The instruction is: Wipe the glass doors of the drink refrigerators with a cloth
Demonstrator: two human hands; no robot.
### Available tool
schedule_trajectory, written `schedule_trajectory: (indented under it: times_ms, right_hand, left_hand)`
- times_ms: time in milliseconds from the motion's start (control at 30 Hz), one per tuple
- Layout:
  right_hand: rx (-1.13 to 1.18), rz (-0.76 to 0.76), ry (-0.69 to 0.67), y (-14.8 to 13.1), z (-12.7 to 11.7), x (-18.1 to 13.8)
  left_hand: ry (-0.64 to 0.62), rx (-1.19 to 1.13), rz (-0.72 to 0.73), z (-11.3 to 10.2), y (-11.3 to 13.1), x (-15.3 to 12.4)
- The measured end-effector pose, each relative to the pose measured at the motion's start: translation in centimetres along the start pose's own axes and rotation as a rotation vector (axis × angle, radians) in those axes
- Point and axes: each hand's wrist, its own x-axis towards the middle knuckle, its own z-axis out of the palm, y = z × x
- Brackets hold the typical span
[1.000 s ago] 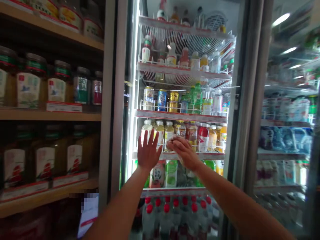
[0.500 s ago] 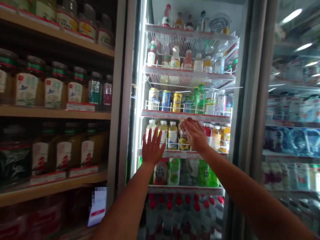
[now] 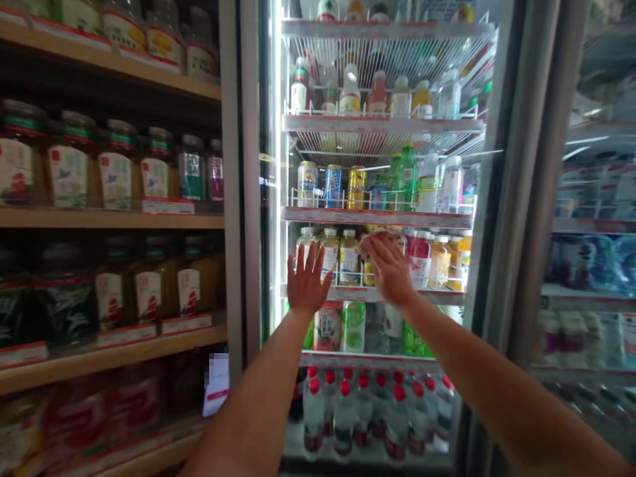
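My left hand lies flat on the glass door of a lit drinks fridge, fingers spread, holding nothing. Just to its right, my right hand presses a small pale cloth against the same glass. Both hands are level with a shelf of juice bottles. Behind the glass, cans stand one shelf higher. Red-capped water bottles fill the bottom row.
Wooden shelves with rows of labelled jars stand on the left, close to the fridge frame. A second fridge door with blurred reflections is on the right. A white-and-red tag hangs low by the frame.
My right hand has slid with the cloth up the glass, from the shelf edge to the bottle row. My left hand has stayed flat on the glass. The view has shifted slightly.
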Motion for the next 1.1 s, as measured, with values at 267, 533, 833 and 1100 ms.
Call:
schedule_trajectory:
  times_ms: [267, 533, 833, 1100]
  right_hand:
    - [0.216, -0.210, -0.237, -3.8, 0.0, -1.6]
    - [0.613, 0.389, -0.220, -2.6, -2.1, 4.1]
    - [0.047, -0.320, -0.259, -2.4, 0.4, -1.2]
    - [0.000, -0.071, -0.032, -1.2, 0.5, 1.0]
  left_hand:
    - [0.051, -0.057, 0.003, 0.5, -0.2, 0.1]
    - [0.052, -0.007, 0.014, 0.4, -0.3, 0.0]
    - [0.060, -0.011, 0.027, 0.6, -0.3, -0.1]
    - [0.084, 0.008, 0.039, 0.7, -0.4, -0.1]
